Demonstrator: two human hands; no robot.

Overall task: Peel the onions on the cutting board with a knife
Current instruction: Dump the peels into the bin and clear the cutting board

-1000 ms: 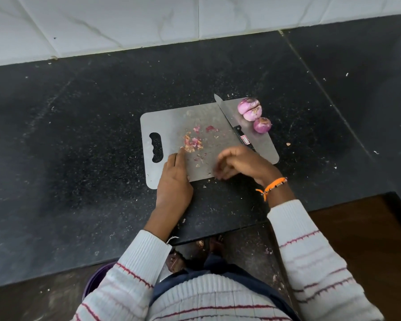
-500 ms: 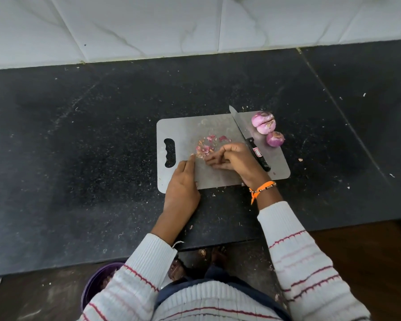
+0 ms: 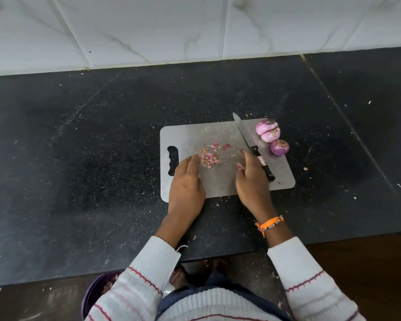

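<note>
Three peeled onions (image 3: 271,136) sit clustered at the cutting board's (image 3: 220,181) two-o'clock corner, the nearest one touching its right edge, as a person works at a dark stone counter (image 3: 79,158). The knife (image 3: 252,147) lies unheld on the board just left of the onions, tip at twelve o'clock overhanging the far edge, black handle toward five o'clock. The left hand (image 3: 186,184) rests flat, fingers straight and together, against a heap of pink peel scraps (image 3: 208,156) at mid-board. The right hand (image 3: 250,179), fingers loosely extended beside the knife handle, holds nothing; a scrap lies by its fingertips. Bare board shows between the hands. Open counter stretches wide at nine o'clock; white wall tiles (image 3: 148,31) bound it at twelve. A purple bin (image 3: 93,295) stands below the counter's near edge.
</note>
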